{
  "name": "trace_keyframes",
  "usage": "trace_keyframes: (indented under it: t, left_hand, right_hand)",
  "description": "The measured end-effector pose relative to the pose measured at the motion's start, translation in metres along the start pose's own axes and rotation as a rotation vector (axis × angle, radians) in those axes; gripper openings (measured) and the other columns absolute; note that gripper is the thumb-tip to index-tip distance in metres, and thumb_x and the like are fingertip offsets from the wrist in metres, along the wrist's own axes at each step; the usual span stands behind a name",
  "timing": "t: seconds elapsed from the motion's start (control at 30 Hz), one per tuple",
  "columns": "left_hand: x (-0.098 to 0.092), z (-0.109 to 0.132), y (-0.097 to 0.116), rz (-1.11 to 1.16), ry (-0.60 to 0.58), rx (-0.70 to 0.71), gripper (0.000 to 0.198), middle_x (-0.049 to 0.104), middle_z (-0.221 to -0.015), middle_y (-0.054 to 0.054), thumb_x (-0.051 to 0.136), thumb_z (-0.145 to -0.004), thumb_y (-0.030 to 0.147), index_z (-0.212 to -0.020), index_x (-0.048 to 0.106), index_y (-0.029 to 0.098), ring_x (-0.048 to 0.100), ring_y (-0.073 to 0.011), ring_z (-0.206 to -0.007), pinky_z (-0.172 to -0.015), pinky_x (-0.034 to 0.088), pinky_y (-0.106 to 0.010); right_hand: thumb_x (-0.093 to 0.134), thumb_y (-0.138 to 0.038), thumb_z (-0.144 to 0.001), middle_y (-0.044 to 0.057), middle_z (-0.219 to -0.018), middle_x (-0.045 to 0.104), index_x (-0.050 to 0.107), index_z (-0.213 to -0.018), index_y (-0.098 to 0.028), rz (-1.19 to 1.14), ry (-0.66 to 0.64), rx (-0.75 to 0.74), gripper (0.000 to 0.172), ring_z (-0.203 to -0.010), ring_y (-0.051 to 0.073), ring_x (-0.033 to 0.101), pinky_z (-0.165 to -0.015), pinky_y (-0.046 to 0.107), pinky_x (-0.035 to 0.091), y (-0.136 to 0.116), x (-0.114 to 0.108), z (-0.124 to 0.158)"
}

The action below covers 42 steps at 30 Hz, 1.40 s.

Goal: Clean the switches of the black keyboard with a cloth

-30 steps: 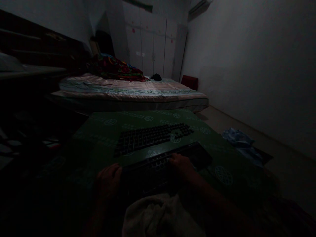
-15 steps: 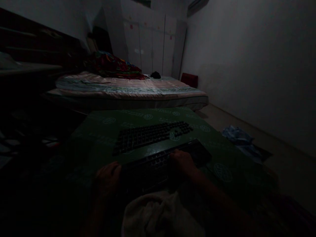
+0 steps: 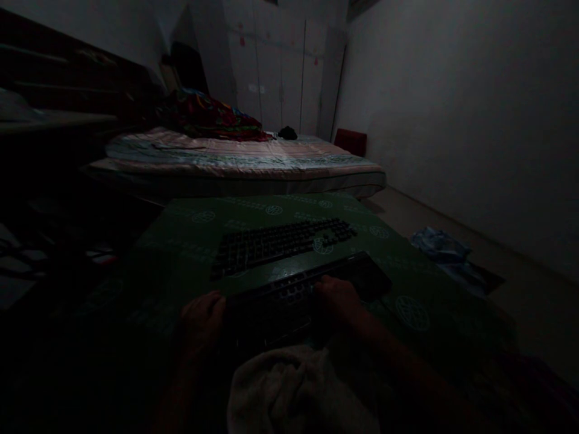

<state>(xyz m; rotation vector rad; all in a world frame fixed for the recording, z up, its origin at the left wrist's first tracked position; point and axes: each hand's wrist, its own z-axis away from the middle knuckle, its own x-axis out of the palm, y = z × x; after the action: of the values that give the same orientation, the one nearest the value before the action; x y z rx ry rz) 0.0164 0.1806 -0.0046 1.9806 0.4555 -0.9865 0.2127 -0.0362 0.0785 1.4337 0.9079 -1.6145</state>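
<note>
My left grip holds the keyboard; right grip, contents too dark to tell, seemingly works its top: firm bracing needed.

A flat green tabletop printed with pale round emblems bears 1 keyboard-shaped spread of small black keycaps and, nearer, 1 long black keyboard body. The bed with a pink, white and green striped cover carries a crumpled red multicoloured blanket and a small black bundle.
</note>
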Motion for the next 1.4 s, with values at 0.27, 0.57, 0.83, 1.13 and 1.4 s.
trace_keyframes:
  t: [0.27, 0.57, 0.83, 1.13, 1.4]
  left_hand:
    - [0.001, 0.003, 0.000, 0.011, 0.033, 0.034, 0.034, 0.069, -0.098, -0.008, 0.039, -0.073, 0.043, -0.078, 0.063, 0.021, 0.061, -0.0250, -0.096, -0.091, 0.045, -0.039]
    - [-0.001, 0.002, 0.003, 0.017, 0.022, 0.028, 0.037, 0.069, -0.098, -0.011, 0.038, -0.072, 0.045, -0.077, 0.063, 0.019, 0.062, -0.0257, -0.094, -0.092, 0.044, -0.040]
    - [-0.005, 0.006, 0.009, 0.002, -0.006, 0.013, 0.038, 0.069, -0.100, -0.010, 0.037, -0.074, 0.045, -0.081, 0.064, 0.019, 0.060, -0.0245, -0.099, -0.094, 0.043, -0.037]
    - [-0.004, 0.007, 0.011, -0.004, 0.016, 0.013, 0.037, 0.069, -0.098, -0.009, 0.036, -0.075, 0.044, -0.080, 0.063, 0.019, 0.060, -0.0236, -0.097, -0.093, 0.044, -0.036]
    - [-0.008, 0.014, 0.018, -0.005, 0.020, 0.055, 0.033, 0.069, -0.096, -0.008, 0.035, -0.079, 0.039, -0.079, 0.062, 0.020, 0.059, -0.0216, -0.096, -0.092, 0.043, -0.036]
  right_hand:
    - [0.044, -0.015, -0.082, 0.010, -0.093, 0.066, 0.065, -0.090, -0.018, -0.005, -0.015, 0.009, 0.023, -0.082, 0.021, 0.066, -0.062, 0.026, 0.045, 0.004, -0.004, 0.007]
    - [0.044, -0.015, -0.083, 0.010, -0.097, 0.065, 0.064, -0.095, -0.018, -0.006, -0.003, 0.030, 0.024, -0.084, 0.021, 0.065, -0.066, 0.028, 0.047, -0.015, 0.000, 0.004]
    - [0.044, -0.014, -0.086, 0.012, -0.099, 0.062, 0.062, -0.098, -0.017, 0.054, -0.008, -0.049, 0.022, -0.088, 0.021, 0.061, -0.066, 0.026, 0.046, -0.016, 0.003, 0.010]
    - [0.043, -0.015, -0.087, 0.010, -0.099, 0.062, 0.062, -0.099, -0.020, 0.065, -0.070, -0.092, 0.023, -0.088, 0.020, 0.061, -0.064, 0.026, 0.044, -0.012, 0.003, 0.019]
    - [0.043, -0.018, -0.086, 0.009, -0.100, 0.062, 0.061, -0.101, -0.020, 0.073, -0.011, 0.000, 0.023, -0.089, 0.021, 0.061, -0.063, 0.026, 0.043, -0.012, 0.004, -0.002]
